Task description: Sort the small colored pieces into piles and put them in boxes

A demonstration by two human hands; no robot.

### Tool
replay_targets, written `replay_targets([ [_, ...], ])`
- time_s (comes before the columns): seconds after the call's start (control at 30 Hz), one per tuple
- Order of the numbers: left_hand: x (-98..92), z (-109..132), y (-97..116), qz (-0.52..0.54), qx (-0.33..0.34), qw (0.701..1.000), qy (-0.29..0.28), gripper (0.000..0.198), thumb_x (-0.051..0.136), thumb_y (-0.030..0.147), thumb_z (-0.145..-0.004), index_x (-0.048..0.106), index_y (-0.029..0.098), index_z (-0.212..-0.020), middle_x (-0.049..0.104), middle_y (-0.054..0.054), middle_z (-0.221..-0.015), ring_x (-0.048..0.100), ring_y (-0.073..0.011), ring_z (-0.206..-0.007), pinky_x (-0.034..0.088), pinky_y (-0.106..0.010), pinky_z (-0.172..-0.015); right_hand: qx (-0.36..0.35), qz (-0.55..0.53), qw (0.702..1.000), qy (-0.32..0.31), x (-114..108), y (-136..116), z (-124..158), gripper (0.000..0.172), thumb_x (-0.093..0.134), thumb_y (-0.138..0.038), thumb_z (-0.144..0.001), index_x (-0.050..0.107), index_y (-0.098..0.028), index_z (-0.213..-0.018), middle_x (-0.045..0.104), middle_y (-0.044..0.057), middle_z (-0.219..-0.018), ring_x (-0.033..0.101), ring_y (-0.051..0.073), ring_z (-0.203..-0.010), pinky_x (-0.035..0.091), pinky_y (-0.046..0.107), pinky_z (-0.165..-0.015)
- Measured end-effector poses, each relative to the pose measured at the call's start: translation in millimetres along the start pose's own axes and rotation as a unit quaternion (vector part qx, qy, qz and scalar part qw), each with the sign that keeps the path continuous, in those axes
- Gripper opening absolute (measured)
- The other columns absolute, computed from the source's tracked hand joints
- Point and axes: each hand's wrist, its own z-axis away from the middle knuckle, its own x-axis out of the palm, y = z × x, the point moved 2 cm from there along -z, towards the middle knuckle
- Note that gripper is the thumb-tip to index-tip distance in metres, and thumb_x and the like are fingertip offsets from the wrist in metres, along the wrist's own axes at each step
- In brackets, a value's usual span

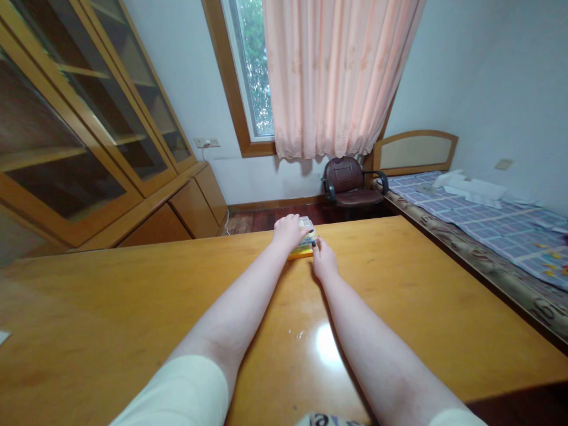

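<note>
A small box [306, 223] with a clear lid and a yellow base sits near the far edge of the wooden table [133, 307]. My left hand [288, 232] lies over its top and left side, fingers curled round it. My right hand [323, 260] is at the box's near right corner, fingers pinched against the yellow base. Both arms stretch far forward across the table. The box's contents are too small to make out.
A glass-fronted wooden cabinet [89, 136] lines the left wall. Beyond the table stands a dark red armchair [350, 180] under a window with a pink curtain [337, 77]. A bed [497, 225] with a checked cover runs along the right.
</note>
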Motion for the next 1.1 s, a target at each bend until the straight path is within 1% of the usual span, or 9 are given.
replay_targets([
  [0.07, 2.3, 2, 1, 0.003, -0.004, 1.0, 0.007, 0.056, 0.056, 0.051, -0.081, 0.051, 0.017, -0.125, 0.055, -0.015, -0.126, 0.049, -0.0298, -0.118, 0.032, -0.044, -0.104, 0.004, -0.001, 1.0, -0.001, 0, 0, 0, 0.046, 0.03, -0.039, -0.095, 0.049, -0.014, -0.129, 0.059, 0.013, -0.125, 0.055, 0.023, -0.114, 0.04, 0.033, -0.097],
  [0.17, -1.2, 14, -3, 0.012, -0.025, 0.998, 0.058, 0.068, 0.054, 0.053, -0.082, 0.038, 0.016, -0.137, 0.035, -0.017, -0.145, 0.031, -0.0323, -0.134, 0.018, -0.052, -0.111, 0.007, 0.006, 1.0, -0.007, 0, -1, 1, 0.046, 0.031, -0.039, -0.095, 0.048, -0.015, -0.13, 0.059, 0.013, -0.125, 0.054, 0.023, -0.115, 0.039, 0.033, -0.097],
  [0.3, -5.7, 48, -23, 0.069, -0.04, 0.99, 0.117, 0.062, 0.043, 0.046, -0.089, 0.029, 0.016, -0.142, 0.024, -0.017, -0.15, 0.022, -0.0287, -0.139, 0.016, -0.052, -0.113, 0.014, 0.055, 0.998, -0.016, -2, -5, 2, 0.06, 0.044, -0.049, -0.087, 0.041, -0.014, -0.136, 0.057, 0.015, -0.126, 0.053, 0.027, -0.115, 0.038, 0.037, -0.096],
  [0.43, 11.5, 97, -51, 0.165, -0.105, 0.979, 0.063, 0.062, 0.045, 0.045, -0.088, 0.03, 0.015, -0.141, 0.022, -0.019, -0.15, 0.023, -0.0311, -0.138, 0.026, -0.052, -0.109, 0.003, 0.103, 0.994, -0.037, -5, -9, 5, 0.085, 0.058, -0.062, -0.073, 0.033, -0.016, -0.14, 0.056, 0.016, -0.126, 0.052, 0.029, -0.115, 0.035, 0.039, -0.098],
  [0.53, 30.2, 126, -61, 0.244, -0.117, 0.963, 0.011, 0.058, 0.04, 0.042, -0.091, 0.031, 0.012, -0.139, 0.033, -0.02, -0.144, 0.03, -0.0269, -0.136, 0.029, -0.046, -0.11, 0.009, 0.139, 0.989, -0.05, -6, -9, 8, 0.09, 0.062, -0.063, -0.069, 0.033, -0.017, -0.141, 0.055, 0.017, -0.128, 0.049, 0.032, -0.118, 0.03, 0.045, -0.101],
  [0.6, 38.6, 137, -63, 0.273, -0.109, 0.956, 0.0, 0.054, 0.039, 0.04, -0.091, 0.032, 0.014, -0.139, 0.039, -0.018, -0.141, 0.035, -0.0246, -0.134, 0.033, -0.044, -0.109, 0.02, 0.16, 0.986, -0.053, -5, -9, 10, 0.089, 0.061, -0.061, -0.071, 0.032, -0.016, -0.141, 0.054, 0.019, -0.128, 0.046, 0.034, -0.121, 0.026, 0.049, -0.102],
  [0.73, 46.0, 141, -61, 0.259, -0.087, 0.962, -0.016, 0.051, 0.045, 0.035, -0.089, 0.038, 0.015, -0.135, 0.04, -0.016, -0.141, 0.035, -0.0255, -0.133, 0.03, -0.046, -0.111, 0.036, 0.201, 0.978, -0.042, -5, -8, 14, 0.085, 0.059, -0.054, -0.077, 0.027, -0.012, -0.144, 0.052, 0.021, -0.13, 0.04, 0.035, -0.126, 0.02, 0.053, -0.105],
  [0.9, 48.9, 139, -63, 0.23, -0.106, 0.967, -0.022, 0.046, 0.044, 0.036, -0.09, 0.044, 0.015, -0.13, 0.043, -0.016, -0.139, 0.037, -0.0258, -0.132, 0.03, -0.044, -0.11, 0.05, 0.246, 0.968, -0.009, -9, -7, 20, 0.085, 0.059, -0.048, -0.079, 0.023, -0.007, -0.145, 0.056, 0.024, -0.125, 0.04, 0.037, -0.126, 0.019, 0.054, -0.105],
  [1.1, 51.6, 138, -63, 0.215, -0.106, 0.97, -0.036, 0.046, 0.043, 0.038, -0.091, 0.046, 0.014, -0.13, 0.043, -0.017, -0.14, 0.037, -0.0256, -0.133, 0.03, -0.043, -0.11, 0.067, 0.322, 0.944, -0.02, -31, 3, 31, 0.074, 0.053, -0.037, -0.086, 0.024, 0.001, -0.143, 0.06, 0.027, -0.117, 0.042, 0.035, -0.125, 0.018, 0.05, -0.105],
])
